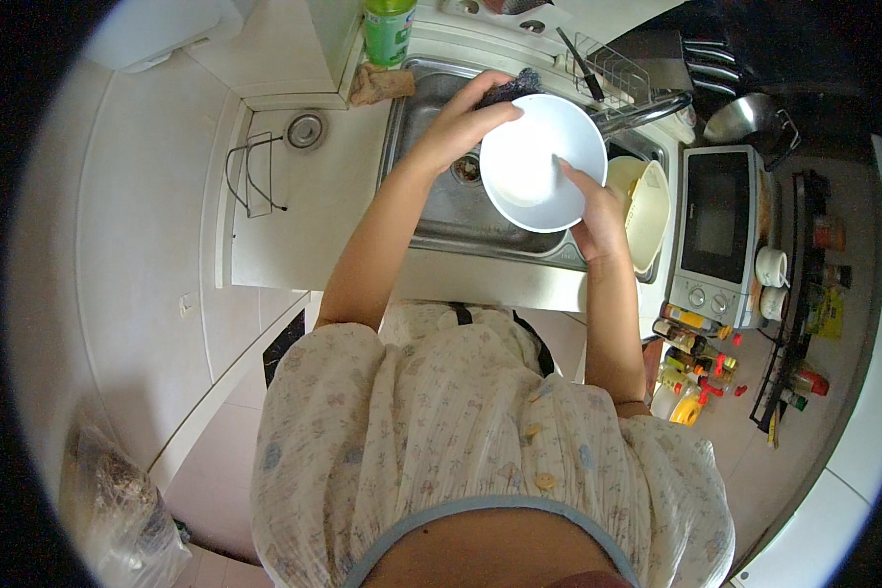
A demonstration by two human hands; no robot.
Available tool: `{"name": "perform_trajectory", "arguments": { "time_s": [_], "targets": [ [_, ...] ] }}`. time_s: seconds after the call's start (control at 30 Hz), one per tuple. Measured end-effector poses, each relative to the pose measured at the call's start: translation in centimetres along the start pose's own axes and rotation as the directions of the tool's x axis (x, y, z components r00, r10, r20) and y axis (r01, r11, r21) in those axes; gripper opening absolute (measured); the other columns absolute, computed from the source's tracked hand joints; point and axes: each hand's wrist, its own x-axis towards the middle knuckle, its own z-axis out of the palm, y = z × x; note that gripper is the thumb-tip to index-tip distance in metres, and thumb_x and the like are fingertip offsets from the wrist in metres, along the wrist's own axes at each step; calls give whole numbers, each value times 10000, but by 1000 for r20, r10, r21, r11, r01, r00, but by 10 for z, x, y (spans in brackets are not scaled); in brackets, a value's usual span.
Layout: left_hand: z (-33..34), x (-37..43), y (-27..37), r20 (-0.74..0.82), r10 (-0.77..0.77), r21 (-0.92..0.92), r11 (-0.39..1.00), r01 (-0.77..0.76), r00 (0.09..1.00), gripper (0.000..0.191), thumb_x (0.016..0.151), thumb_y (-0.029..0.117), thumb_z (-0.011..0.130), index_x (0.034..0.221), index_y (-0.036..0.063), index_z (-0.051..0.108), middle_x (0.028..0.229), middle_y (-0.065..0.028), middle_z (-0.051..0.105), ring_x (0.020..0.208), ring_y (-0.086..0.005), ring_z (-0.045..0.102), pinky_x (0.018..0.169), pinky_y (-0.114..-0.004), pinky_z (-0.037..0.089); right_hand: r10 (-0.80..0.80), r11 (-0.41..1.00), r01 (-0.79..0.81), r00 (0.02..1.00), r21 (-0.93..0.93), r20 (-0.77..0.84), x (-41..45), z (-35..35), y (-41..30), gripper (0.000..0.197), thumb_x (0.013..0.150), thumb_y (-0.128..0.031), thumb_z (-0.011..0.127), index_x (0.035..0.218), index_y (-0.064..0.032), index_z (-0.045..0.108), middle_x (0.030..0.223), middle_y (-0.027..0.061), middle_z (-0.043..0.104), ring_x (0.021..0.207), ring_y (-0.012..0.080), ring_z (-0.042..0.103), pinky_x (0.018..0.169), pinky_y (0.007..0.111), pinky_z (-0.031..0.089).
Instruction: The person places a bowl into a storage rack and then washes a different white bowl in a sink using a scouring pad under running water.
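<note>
A white bowl is held up over the stainless-steel sink, its inside facing me. My right hand grips the near right rim, with the thumb inside the bowl and the fingers hidden beneath it. At the far left rim, my left hand has its thumb on the edge and presses a dark mesh scrubber against the bowl's outer side. Below and to the left of the bowl, the drain shows with some food scraps in its strainer.
The chrome faucet reaches in from the right, above a cream plastic basin. A green detergent bottle and brown cloth sit behind the sink's left corner. A wire rack stands left; a microwave and several sauce bottles stand right.
</note>
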Motion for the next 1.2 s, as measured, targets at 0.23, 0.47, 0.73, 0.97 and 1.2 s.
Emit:
{"name": "perform_trajectory", "arguments": {
  "time_s": [0.23, 0.47, 0.73, 0.97, 1.2],
  "targets": [
    [20, -3, 4, -140, 283, 164, 952, -260, 949, 225, 871, 209, 481, 1032, 52, 495, 950, -15, 520, 896, -108, 462, 813, -218, 358, 337, 906, -398, 884, 142, 324, 8, -9, 19, 448, 766, -109, 565, 1138, 83, 406, 1017, 214, 545, 894, 369, 578, 727, 401, 539],
    [41, -31, -13, -27, 738, 583, 559, -589, 674, 223, 767, 47, 565, 972, 27, 479, 1124, -147, 490, 1131, -330, 430, 949, -402, 335, 237, 770, -434, 875, 467, 422, 16, -19, 30, 349, 811, -80, 460, 1105, 104, 417, 1030, 242, 537, 893, 367, 582, 756, 405, 531],
    [54, -42, -29, 449, 731, 631, 146, -761, 513, 270, 700, 135, 640, 956, 193, 574, 1206, 3, 431, 1225, -237, 345, 1028, -418, 298, 185, 577, -593, 764, 562, 618, 23, -19, 41, 280, 873, -208, 409, 1079, -52, 518, 1029, 116, 565, 911, 221, 576, 762, 325, 513],
    [33, -10, 2, -1, 670, 557, 617, -556, 743, 181, 800, 91, 536, 966, 28, 507, 1047, -158, 519, 957, -317, 526, 813, -345, 419, 301, 699, -476, 873, 533, 384, 11, 1, 30, 287, 884, -119, 352, 1095, 35, 473, 1084, 180, 543, 946, 280, 575, 791, 347, 511],
    [38, -22, -20, -255, 494, 549, 782, -296, 831, 245, 879, 169, 463, 1052, 0, 421, 956, -175, 527, 881, -251, 523, 771, -325, 411, 199, 554, -547, 819, 627, 538, 9, -2, 26, 381, 790, 48, 341, 1151, 169, 323, 1135, 300, 458, 1047, 401, 494, 882, 405, 471]
  ]
}}
